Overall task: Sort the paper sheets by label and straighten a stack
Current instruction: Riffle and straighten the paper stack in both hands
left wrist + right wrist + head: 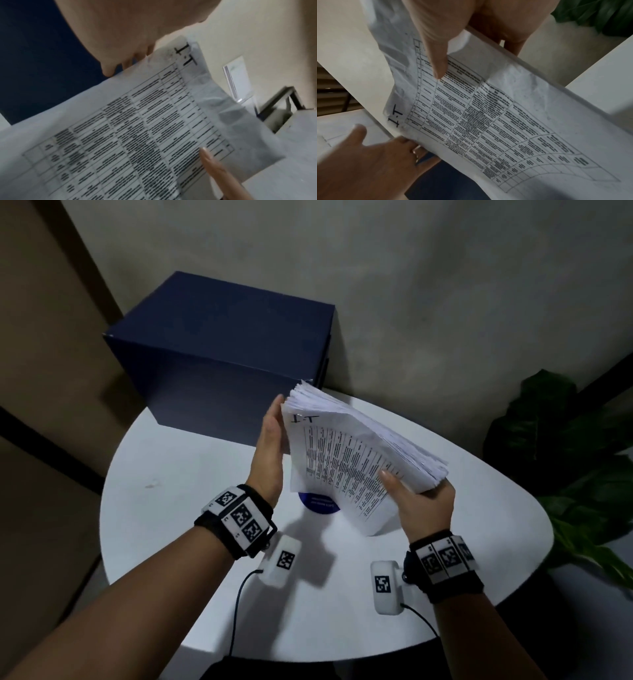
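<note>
From the head camera, your right hand (423, 501) clamps the paper stack (363, 453) upright over the white table (164, 474), near the navy box (219, 350); your flat left hand (270, 446) squares its left edge.

The left wrist camera shows straight fingers (109, 70) on that edge (label "I.T").

The right wrist camera shows the thumb (436, 58) pressing the top sheet, fingers behind.

We read "I.T" handwritten in black at 1 corner of the top sheet (342, 460) of the paper stack. Its printed table text is too blurry to read, same w/ the blue round sticker (320, 503) on the table.
</note>
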`<control>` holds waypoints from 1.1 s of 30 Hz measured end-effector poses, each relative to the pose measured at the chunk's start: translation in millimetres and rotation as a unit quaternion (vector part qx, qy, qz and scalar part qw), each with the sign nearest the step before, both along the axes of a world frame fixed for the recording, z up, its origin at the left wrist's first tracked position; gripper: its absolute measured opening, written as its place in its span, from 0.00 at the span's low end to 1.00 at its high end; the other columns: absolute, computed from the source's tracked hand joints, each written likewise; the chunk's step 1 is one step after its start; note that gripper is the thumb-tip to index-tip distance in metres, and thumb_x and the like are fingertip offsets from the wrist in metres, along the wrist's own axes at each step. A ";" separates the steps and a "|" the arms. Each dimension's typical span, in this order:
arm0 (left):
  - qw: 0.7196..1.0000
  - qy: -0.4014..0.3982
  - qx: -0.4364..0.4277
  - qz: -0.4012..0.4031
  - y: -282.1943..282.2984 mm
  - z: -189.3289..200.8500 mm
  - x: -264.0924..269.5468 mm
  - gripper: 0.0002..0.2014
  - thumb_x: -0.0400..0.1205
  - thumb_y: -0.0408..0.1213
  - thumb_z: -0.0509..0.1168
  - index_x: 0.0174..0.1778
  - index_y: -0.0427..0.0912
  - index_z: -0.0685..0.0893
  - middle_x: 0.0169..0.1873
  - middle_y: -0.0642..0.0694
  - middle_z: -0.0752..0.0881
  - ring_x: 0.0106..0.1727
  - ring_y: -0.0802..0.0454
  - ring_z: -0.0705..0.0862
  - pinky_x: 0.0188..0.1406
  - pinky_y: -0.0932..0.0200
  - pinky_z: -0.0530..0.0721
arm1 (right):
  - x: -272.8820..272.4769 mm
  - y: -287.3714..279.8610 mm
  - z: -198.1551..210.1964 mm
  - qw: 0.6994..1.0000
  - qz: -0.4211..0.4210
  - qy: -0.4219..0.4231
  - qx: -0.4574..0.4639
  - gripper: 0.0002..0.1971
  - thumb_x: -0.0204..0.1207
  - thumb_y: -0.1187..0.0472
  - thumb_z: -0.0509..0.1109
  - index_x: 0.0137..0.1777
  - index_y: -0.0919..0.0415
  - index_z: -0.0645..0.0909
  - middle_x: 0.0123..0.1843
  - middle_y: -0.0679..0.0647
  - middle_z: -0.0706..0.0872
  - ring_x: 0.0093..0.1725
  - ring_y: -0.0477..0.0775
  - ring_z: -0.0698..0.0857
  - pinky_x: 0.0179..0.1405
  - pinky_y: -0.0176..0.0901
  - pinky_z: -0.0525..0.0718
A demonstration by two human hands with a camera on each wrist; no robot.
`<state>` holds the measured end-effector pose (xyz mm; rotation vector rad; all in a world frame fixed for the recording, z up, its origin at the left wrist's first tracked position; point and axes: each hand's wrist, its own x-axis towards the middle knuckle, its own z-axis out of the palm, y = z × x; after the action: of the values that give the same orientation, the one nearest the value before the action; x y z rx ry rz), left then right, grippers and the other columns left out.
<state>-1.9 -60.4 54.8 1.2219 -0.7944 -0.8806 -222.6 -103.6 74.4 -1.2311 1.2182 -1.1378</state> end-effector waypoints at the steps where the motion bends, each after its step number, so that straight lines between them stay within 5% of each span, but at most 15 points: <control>1: 1.000 0.016 -0.006 -0.019 -0.2 6.6 -2.0 0.44 0.78 0.77 0.45 0.82 0.51 0.70 0.76 0.49 0.80 0.74 0.53 0.79 0.69 0.54 0.80 | 0.6 -0.1 -0.7 1.000 -0.002 0.001 0.002 0.18 0.62 0.69 0.85 0.48 0.53 0.86 0.44 0.43 0.93 0.49 0.45 0.92 0.54 0.51 0.89; 5: 0.997 0.057 -0.030 -0.041 -5.7 23.6 -7.3 0.53 0.72 0.80 0.46 0.87 0.45 0.62 0.80 0.47 0.75 0.77 0.53 0.77 0.69 0.58 0.79 | 1.8 -1.9 -4.3 1.000 -0.006 -0.006 -0.001 0.20 0.60 0.70 0.85 0.47 0.51 0.85 0.43 0.40 0.93 0.48 0.43 0.91 0.54 0.48 0.89; 10: 0.998 0.046 -0.032 -0.035 -15.0 26.9 -2.1 0.51 0.74 0.80 0.51 0.85 0.48 0.66 0.81 0.50 0.74 0.81 0.53 0.73 0.82 0.46 0.69 | 4.2 -3.9 -5.1 1.000 -0.004 -0.023 0.004 0.18 0.63 0.71 0.83 0.44 0.51 0.82 0.36 0.34 0.91 0.40 0.35 0.90 0.46 0.38 0.89; 14: 0.999 0.022 -0.025 -0.018 -27.8 31.5 5.8 0.39 0.80 0.61 0.61 0.86 0.47 0.63 0.82 0.54 0.71 0.78 0.62 0.74 0.80 0.53 0.74 | 4.1 -7.5 -2.9 1.000 0.003 -0.027 -0.009 0.13 0.68 0.71 0.80 0.47 0.55 0.86 0.39 0.40 0.93 0.42 0.39 0.91 0.42 0.33 0.88; 18: 0.986 -0.114 0.036 -0.115 -35.3 16.5 27.7 0.63 0.64 0.48 0.85 0.87 0.62 0.49 0.84 0.54 0.64 0.81 0.57 0.72 0.76 0.48 0.78 | -1.0 -11.5 -0.2 0.999 0.005 -0.035 -0.014 0.11 0.70 0.71 0.79 0.47 0.55 0.87 0.40 0.41 0.93 0.44 0.41 0.91 0.45 0.36 0.88; 21: 0.984 -0.144 0.057 -0.094 -38.5 15.6 27.1 0.49 0.68 0.35 0.84 0.82 0.53 0.64 0.71 0.51 0.80 0.67 0.64 0.83 0.62 0.57 0.85 | -4.0 -18.5 2.9 1.000 0.008 -0.010 -0.006 0.11 0.68 0.68 0.81 0.48 0.54 0.88 0.45 0.49 0.94 0.50 0.50 0.92 0.53 0.50 0.89; 24: 0.983 -0.177 0.022 -0.043 -41.0 26.9 16.1 0.16 0.72 0.25 0.79 0.50 0.42 0.83 0.40 0.60 0.89 0.41 0.71 0.86 0.45 0.67 0.82 | -7.3 -24.9 10.7 1.000 0.007 -0.009 -0.014 0.11 0.67 0.66 0.82 0.47 0.54 0.90 0.48 0.54 0.93 0.53 0.56 0.91 0.58 0.58 0.88; 26: 0.987 -0.158 -0.019 -0.015 -36.0 32.8 10.3 0.16 0.73 0.23 0.79 0.40 0.47 0.81 0.32 0.63 0.87 0.36 0.71 0.84 0.40 0.71 0.80 | -11.3 -23.4 16.9 0.999 -0.011 -0.024 -0.028 0.11 0.66 0.66 0.82 0.43 0.49 0.91 0.45 0.50 0.94 0.51 0.53 0.92 0.56 0.53 0.89; 30: 0.982 -0.185 -0.013 -0.046 -20.7 19.8 -0.6 0.15 0.78 0.32 0.76 0.53 0.45 0.76 0.43 0.62 0.84 0.46 0.70 0.83 0.49 0.64 0.80 | -13.4 -7.4 11.4 0.998 -0.039 -0.018 -0.048 0.14 0.65 0.66 0.83 0.49 0.54 0.88 0.44 0.44 0.93 0.48 0.42 0.91 0.52 0.45 0.89; 33: 0.984 -0.156 -0.008 -0.089 -14.3 14.2 -9.9 0.34 0.72 0.53 0.78 0.67 0.49 0.68 0.54 0.68 0.81 0.57 0.66 0.84 0.60 0.60 0.84 | -7.4 -2.8 16.2 0.991 -0.081 -0.041 -0.098 0.20 0.65 0.69 0.82 0.55 0.60 0.81 0.45 0.40 0.90 0.45 0.35 0.88 0.46 0.33 0.87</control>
<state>-11.8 -74.7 69.1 1.3070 -1.1760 -0.8343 -230.0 -106.4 90.7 -1.2329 1.1824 -1.4420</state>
